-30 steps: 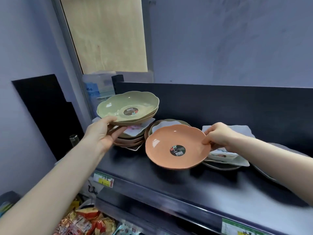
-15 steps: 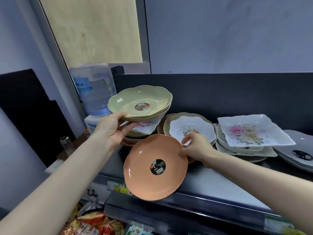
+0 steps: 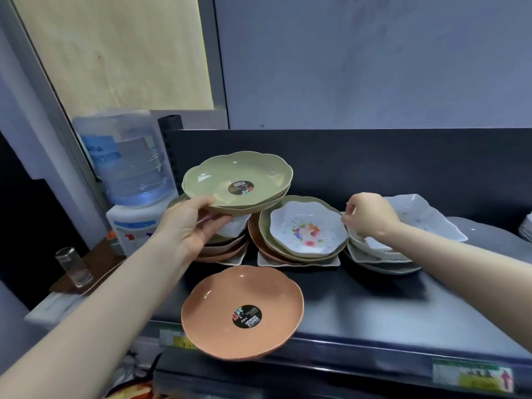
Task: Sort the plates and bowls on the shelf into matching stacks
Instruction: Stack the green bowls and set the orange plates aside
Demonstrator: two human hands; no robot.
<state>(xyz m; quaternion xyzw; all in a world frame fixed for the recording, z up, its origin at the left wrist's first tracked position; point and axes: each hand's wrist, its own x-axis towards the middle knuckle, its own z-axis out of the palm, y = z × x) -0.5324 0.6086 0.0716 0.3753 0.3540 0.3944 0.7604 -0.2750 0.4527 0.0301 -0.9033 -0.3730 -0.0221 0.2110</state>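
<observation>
My left hand [image 3: 195,226] grips the near rim of two stacked green scalloped bowls [image 3: 239,180], held tilted above the left pile of orange and white dishes [image 3: 224,251]. An orange scalloped plate [image 3: 241,309] with a black sticker lies alone at the front of the black shelf [image 3: 374,306], overhanging its edge. In the middle stack a white floral bowl [image 3: 308,231] sits in a green bowl over an orange one. My right hand [image 3: 371,217] pinches the left rim of a white square dish [image 3: 420,220] on top of the right stack.
A water dispenser bottle [image 3: 126,156] stands left of the shelf, with a drinking glass [image 3: 72,266] on a low ledge beside it. More white plates [image 3: 489,234] lie at the far right. Price labels [image 3: 472,375] line the shelf edge. A black back panel [image 3: 374,162] closes the rear.
My right hand set the orange plate down at the shelf's front edge, let go, and moved right to the white square dish. My left hand still holds the green bowls.
</observation>
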